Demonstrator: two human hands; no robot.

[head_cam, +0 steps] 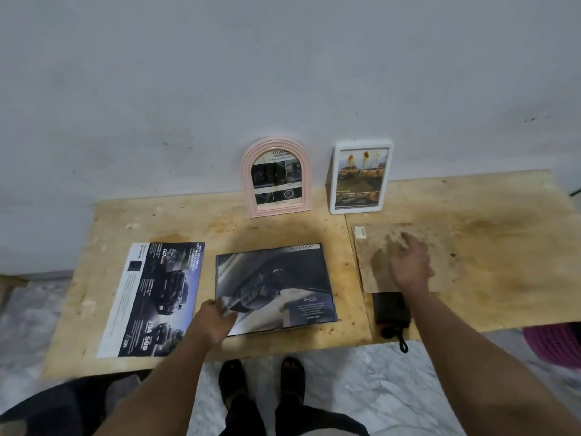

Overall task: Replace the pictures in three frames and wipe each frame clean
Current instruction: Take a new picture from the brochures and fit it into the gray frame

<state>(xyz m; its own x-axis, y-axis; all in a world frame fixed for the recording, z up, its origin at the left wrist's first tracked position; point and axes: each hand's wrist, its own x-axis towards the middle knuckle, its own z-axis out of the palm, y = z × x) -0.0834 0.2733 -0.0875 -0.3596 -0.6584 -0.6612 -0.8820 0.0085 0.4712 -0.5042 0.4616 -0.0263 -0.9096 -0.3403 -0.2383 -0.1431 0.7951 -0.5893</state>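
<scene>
On the plywood table (283, 347), the left hand (217, 322) pinched the near-left corner of a dark car picture (276, 287) lying flat at the centre. The right hand (408, 265) rested, fingers loosely spread, on a brown backing board (374, 250), holding nothing that I could make out. A pink arched frame (276, 176) and a white frame (361, 176) leaned upright against the wall. Another printed sheet (154, 297) lay to the left.

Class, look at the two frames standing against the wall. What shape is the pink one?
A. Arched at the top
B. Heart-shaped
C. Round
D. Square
A: the pink frame has straight sides and a rounded arch on top, while the white frame beside it is rectangular.
</scene>
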